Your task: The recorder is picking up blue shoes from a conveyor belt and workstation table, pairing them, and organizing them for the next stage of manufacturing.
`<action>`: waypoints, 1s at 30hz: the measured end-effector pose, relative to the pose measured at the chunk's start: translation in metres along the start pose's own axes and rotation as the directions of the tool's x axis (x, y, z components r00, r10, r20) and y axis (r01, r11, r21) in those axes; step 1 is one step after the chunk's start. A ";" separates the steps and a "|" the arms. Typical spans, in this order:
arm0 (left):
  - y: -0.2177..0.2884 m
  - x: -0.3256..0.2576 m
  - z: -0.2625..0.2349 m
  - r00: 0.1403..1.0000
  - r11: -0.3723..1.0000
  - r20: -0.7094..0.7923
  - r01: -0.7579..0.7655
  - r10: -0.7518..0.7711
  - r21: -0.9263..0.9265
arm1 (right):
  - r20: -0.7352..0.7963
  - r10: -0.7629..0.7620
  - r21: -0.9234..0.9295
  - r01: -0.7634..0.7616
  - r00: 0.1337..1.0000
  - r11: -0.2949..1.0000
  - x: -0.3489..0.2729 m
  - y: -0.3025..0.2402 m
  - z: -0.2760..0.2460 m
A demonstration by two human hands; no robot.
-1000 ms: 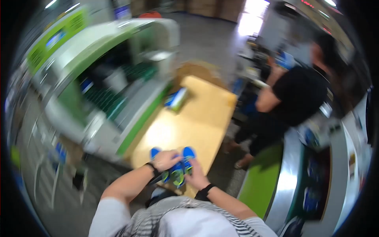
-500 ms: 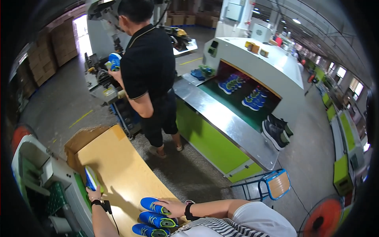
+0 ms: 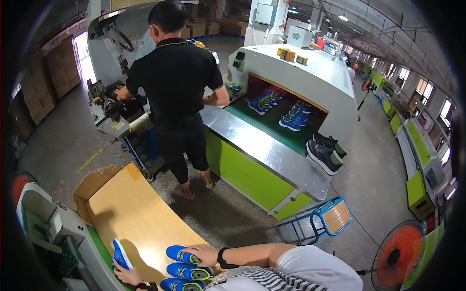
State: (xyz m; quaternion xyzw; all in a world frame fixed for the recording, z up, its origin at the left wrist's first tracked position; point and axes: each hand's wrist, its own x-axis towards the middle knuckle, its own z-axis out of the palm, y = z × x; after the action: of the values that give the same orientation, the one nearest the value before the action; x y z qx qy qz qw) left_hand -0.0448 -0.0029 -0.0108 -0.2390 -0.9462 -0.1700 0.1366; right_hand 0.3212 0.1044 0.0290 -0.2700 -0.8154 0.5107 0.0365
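In my left hand (image 3: pixel 127 274) is a blue sneaker (image 3: pixel 121 255) with a white sole, stood on its side at the left edge of the wooden tabletop (image 3: pixel 141 208). My right hand (image 3: pixel 204 255) grips the heel end of another blue sneaker (image 3: pixel 175 251) with a lime-green lining. That one is the farthest in a row of three. Just nearer lie a middle sneaker (image 3: pixel 180 269) and a nearest sneaker (image 3: pixel 175 284), which is cut off by the lower edge. The toes of the row point left.
A machine (image 3: pixel 63 228) borders the table on the left. Across the aisle, a co-worker (image 3: pixel 174 82) stands at another machine (image 3: pixel 114 104). A green conveyor (image 3: pixel 267 123) carries several blue sneakers, with dark shoes (image 3: pixel 324 154) beside it. A stool (image 3: pixel 335 217) and fan (image 3: pixel 395 257) stand right.
My left hand has turned the sneaker and drawn it nearer, so its sole now faces right. The co-worker's raised sneaker is no longer visible; one hand reaches to the machine. My view has shifted.
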 end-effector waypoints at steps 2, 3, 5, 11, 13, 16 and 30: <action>-0.027 -0.038 -0.037 0.996 0.992 -0.058 -0.064 0.070 0.109 | 0.012 -0.030 0.000 0.030 0.999 1.000 0.008 0.000 0.008; -0.028 -0.061 -0.057 0.986 0.970 -0.066 -0.135 0.151 0.202 | -0.008 -0.022 -0.002 0.022 1.000 1.000 0.008 0.002 0.009; 0.006 -0.096 -0.119 0.954 0.903 0.300 -0.113 -0.018 0.416 | -0.004 -0.023 -0.002 0.023 1.000 1.000 0.008 0.003 0.008; -0.036 -0.195 -0.125 0.926 0.857 0.028 -0.359 0.376 0.371 | 0.028 -0.108 0.218 0.100 0.994 0.971 0.009 0.035 0.011; -0.056 -0.206 -0.113 0.952 0.836 0.092 -0.300 0.291 0.460 | -0.010 -0.115 0.232 0.115 0.993 0.966 -0.007 0.051 0.003; -0.052 -0.218 -0.124 0.942 0.825 0.140 -0.334 0.305 0.456 | -0.132 -0.052 0.190 0.077 0.990 0.979 -0.062 0.090 -0.009; 0.000 -0.172 -0.094 0.975 0.988 0.157 0.154 -0.156 0.025 | -0.211 0.881 0.009 -0.901 0.422 0.434 -0.423 0.356 0.053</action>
State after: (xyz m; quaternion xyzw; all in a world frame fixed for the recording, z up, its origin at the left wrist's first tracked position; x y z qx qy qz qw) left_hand 0.1177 -0.1088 0.0160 -0.1765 -0.9709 -0.1543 0.0487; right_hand 0.8071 -0.0222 -0.2079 -0.7080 -0.5670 0.3812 -0.1787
